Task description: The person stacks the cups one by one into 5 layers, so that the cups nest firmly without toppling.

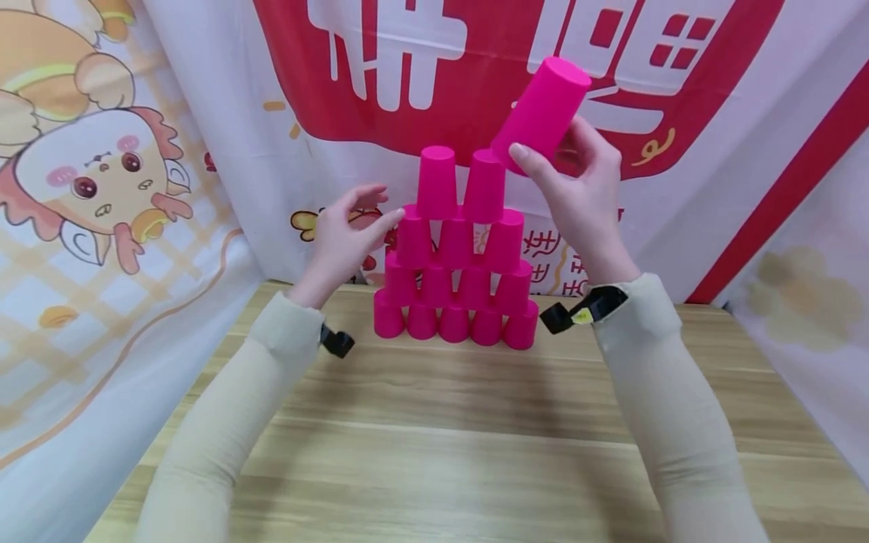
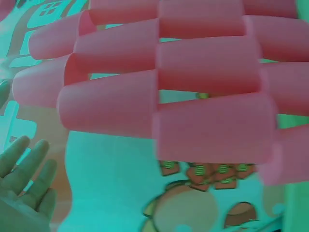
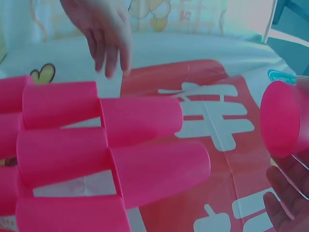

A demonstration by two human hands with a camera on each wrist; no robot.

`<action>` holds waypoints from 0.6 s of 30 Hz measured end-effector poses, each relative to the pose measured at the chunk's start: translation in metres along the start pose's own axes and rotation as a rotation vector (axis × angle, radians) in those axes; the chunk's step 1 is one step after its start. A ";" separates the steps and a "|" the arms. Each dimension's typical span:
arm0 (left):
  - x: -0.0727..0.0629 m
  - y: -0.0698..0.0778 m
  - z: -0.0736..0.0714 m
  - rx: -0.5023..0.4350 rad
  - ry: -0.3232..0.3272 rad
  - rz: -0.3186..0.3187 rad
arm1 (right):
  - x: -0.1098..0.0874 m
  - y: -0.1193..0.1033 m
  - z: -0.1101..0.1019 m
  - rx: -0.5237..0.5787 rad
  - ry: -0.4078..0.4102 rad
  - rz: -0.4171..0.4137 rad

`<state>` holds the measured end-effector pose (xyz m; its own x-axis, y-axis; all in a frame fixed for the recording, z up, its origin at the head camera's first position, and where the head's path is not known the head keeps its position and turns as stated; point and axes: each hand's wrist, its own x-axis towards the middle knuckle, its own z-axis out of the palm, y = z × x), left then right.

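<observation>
Upside-down pink cups stand in a four-row pyramid point(image 1: 453, 324), with two cups in the top row. Tilted above the right top cup point(image 1: 484, 188) is another pink cup point(image 1: 543, 113), which my right hand point(image 1: 587, 181) holds between thumb and fingers near its rim. The right wrist view shows this held cup point(image 3: 280, 121) from its open end. To the left of the pyramid, my left hand point(image 1: 346, 237) has loosely bent fingers and holds nothing, its thumb tip right beside the left cup point(image 1: 414, 241) of the row below the top.
The pyramid stands on a wood-grain table point(image 1: 421, 422), near the back edge. Behind it hangs a white and red printed cloth point(image 1: 489, 98). A cloth with cartoon figures point(image 1: 115, 188) covers the left side, and pale cloth point(image 1: 808, 302) the right side.
</observation>
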<state>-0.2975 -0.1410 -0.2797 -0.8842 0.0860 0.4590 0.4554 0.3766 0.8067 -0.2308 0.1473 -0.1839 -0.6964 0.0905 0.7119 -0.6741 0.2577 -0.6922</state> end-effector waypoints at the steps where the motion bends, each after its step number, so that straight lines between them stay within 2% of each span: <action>1: -0.006 -0.004 -0.002 0.004 0.012 0.010 | 0.004 0.003 -0.001 -0.012 -0.006 0.015; 5: -0.035 -0.023 -0.007 0.055 0.050 0.048 | 0.021 0.020 -0.002 -0.065 -0.035 0.056; 8: -0.059 -0.039 -0.009 0.088 0.033 0.004 | 0.029 0.025 0.000 -0.116 -0.079 0.079; 13: -0.097 -0.067 -0.010 0.154 -0.052 -0.110 | 0.035 0.028 0.006 -0.159 -0.158 0.109; 18: -0.116 -0.084 -0.009 0.251 -0.191 -0.096 | 0.041 0.030 0.015 -0.189 -0.207 0.184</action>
<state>-0.2317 -0.1907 -0.3975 -0.9362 0.2016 0.2878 0.3501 0.6051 0.7150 -0.2835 0.1443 -0.1774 -0.8508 -0.0405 0.5240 -0.4880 0.4309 -0.7591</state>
